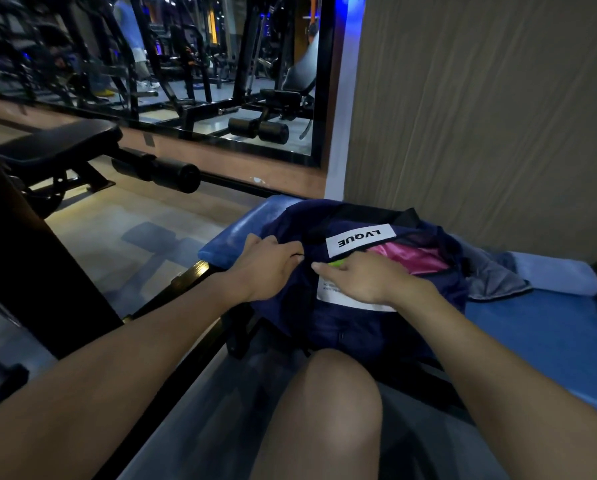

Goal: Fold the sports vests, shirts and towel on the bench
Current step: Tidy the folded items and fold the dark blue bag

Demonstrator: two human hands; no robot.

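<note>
A dark navy shirt with white printed patches lies bunched on the blue counter, under both hands. The left hand grips its fabric; the right hand rests flat on it, fingers straight.

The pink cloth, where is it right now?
In the head view, the pink cloth lies right of centre on the blue bench, tucked under the navy garment, just beyond the right hand.
</note>
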